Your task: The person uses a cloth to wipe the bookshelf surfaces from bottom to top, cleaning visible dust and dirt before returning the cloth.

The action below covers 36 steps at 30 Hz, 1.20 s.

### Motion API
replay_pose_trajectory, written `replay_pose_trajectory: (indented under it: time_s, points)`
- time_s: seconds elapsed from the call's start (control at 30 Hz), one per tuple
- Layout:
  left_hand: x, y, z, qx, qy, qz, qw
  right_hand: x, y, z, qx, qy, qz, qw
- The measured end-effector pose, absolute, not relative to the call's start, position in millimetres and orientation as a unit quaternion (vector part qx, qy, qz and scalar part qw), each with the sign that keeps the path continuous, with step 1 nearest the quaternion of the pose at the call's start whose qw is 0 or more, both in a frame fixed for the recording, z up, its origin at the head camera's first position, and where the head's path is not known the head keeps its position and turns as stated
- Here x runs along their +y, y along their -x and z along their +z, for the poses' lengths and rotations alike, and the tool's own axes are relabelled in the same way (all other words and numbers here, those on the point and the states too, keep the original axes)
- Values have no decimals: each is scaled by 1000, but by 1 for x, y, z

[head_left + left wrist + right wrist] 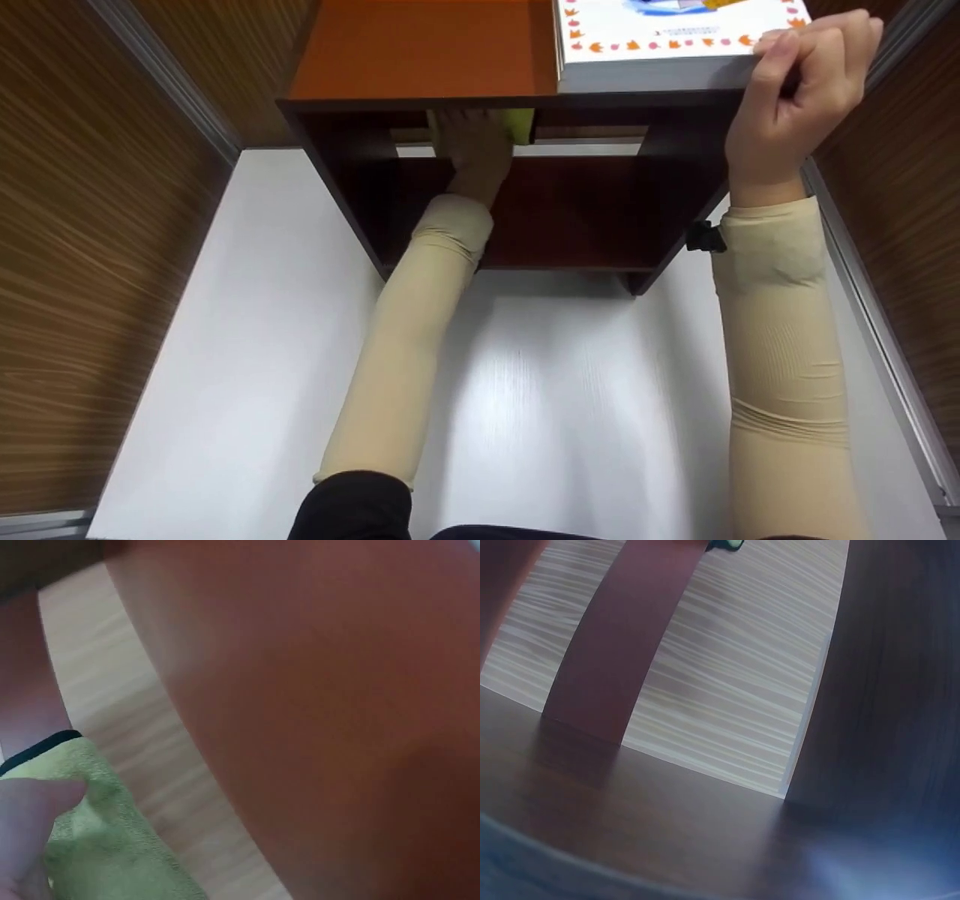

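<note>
Head: cloth [520, 127] partly behind left hand [476, 146]

The shelf top [427, 49] hides the far end of the left hand [475, 146] and part of the green cloth [520, 126]. The head view's upper edge cuts off the book [637, 51]; its small print [686, 31] is illegible.
</note>
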<state>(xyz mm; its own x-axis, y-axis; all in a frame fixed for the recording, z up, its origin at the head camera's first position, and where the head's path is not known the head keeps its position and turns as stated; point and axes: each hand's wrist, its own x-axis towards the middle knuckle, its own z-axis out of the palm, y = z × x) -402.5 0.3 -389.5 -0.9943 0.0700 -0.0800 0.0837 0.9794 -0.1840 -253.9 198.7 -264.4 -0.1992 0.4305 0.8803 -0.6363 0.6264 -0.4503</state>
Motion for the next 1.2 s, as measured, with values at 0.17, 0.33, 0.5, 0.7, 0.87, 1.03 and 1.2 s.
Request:
replay_pose_trajectory:
  time_s: [0.17,0.33,0.5,0.7,0.87,1.03,1.2]
  points:
    - [31,397,-381,989,-90,-96,62,199,252,-264,-644,-81,425,631]
    - [54,390,-375,985,-155,-56,44,201,249,-265,-644,-76,420,635]
    - [66,384,-375,976,-216,-7,-29,200,248,-265,-646,-76,423,630]
    - [76,381,-377,968,-243,-57,-14,201,248,-265,-649,-80,418,630]
    - [91,383,-382,966,-236,-109,14,202,249,-263,-645,-83,415,636]
    - [108,380,-388,961,-229,-153,20,200,250,-265,-635,-97,422,640]
    - [123,374,-385,958,-217,-186,35,197,251,-267,-628,-108,426,642]
